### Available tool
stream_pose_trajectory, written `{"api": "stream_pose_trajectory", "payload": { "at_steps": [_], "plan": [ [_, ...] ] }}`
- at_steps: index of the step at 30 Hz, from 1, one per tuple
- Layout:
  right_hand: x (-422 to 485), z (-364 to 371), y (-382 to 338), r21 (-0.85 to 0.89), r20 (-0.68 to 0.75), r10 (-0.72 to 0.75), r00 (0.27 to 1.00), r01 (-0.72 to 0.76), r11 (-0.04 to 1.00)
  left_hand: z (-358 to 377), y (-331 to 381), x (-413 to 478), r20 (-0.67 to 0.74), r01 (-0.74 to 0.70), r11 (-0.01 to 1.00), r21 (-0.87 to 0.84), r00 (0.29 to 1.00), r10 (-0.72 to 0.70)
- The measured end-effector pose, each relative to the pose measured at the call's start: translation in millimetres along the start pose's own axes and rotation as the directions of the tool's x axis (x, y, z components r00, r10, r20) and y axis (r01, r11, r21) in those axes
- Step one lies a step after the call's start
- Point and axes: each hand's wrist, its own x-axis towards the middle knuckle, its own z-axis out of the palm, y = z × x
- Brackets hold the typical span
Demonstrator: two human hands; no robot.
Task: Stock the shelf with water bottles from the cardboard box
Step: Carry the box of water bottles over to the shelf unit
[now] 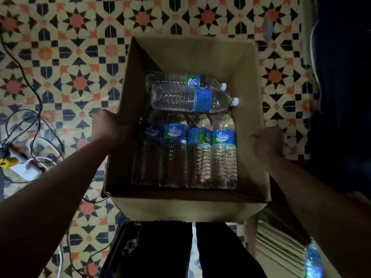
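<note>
An open cardboard box (249, 81) is held up above the patterned floor, in the middle of the view. My left hand (109, 128) grips its left wall and my right hand (267, 146) grips its right wall. Inside lie several clear water bottles with blue and green labels: a row side by side at the near end (198, 155), and two more lying crosswise at the far end, the upper one (190, 100) with its white cap pointing right. Another bottle (313, 259) shows at the lower right, outside the box.
Black cables (30, 77) trail over the tiled floor at the left, by a white power strip (30, 167) and a yellow object (8, 162). A pale slatted surface (281, 249) lies at the lower right. Dark furniture fills the right edge.
</note>
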Motion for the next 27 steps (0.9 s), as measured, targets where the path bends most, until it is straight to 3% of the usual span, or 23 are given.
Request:
{"api": "stream_pose_trajectory", "payload": {
  "at_steps": [4,8,17,27],
  "plan": [
    [3,28,0,-0.046,-0.005,0.023,1.0,-0.023,0.999,23,-24,10,-0.021,0.031,0.999,-0.009,0.999,-0.031],
    [4,56,11,-0.063,0.009,-0.06,0.998,0.06,0.996,46,-40,9,-0.038,0.062,0.998,0.014,0.997,-0.062],
    [16,84,29,-0.056,-0.057,-0.161,0.985,0.158,0.986,90,-65,12,-0.097,0.034,0.994,-0.107,0.994,-0.044],
    [15,81,10,-0.04,-0.044,-0.121,0.992,0.119,0.992,92,-66,34,-0.082,0.006,0.982,-0.189,0.996,-0.022]
  ]
}}
